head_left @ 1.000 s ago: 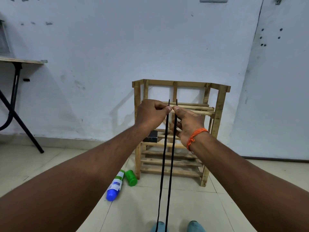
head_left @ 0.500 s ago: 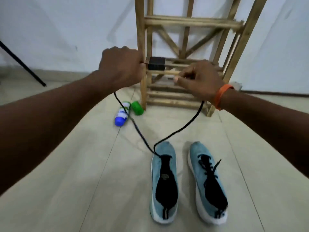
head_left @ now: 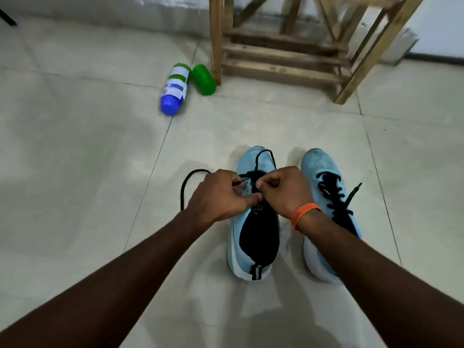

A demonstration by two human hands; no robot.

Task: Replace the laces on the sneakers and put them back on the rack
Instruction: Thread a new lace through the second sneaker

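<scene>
Black lace [head_left: 182, 192] is pinched by the left hand [head_left: 221, 197] and right hand [head_left: 286, 189], fingers curled, over the left sneaker [head_left: 259, 234] on the floor [head_left: 100, 172]; right sneaker [head_left: 316, 162] just beside, rack [head_left: 278, 54] farther back.

I have two sneakers side by side on the floor [head_left: 100, 172] at lower centre. My left hand [head_left: 218, 197] and right hand [head_left: 286, 192] meet over the front of the left-hand sneaker [head_left: 253, 237], with the other sneaker [head_left: 324, 172] just right of it. The lace [head_left: 185, 187] loops out left. Behind them, at the top of the frame, stands the shoe rack [head_left: 281, 54]. A bottle [head_left: 175, 86] and a smaller container [head_left: 204, 79] lie just left of its leg.
</scene>
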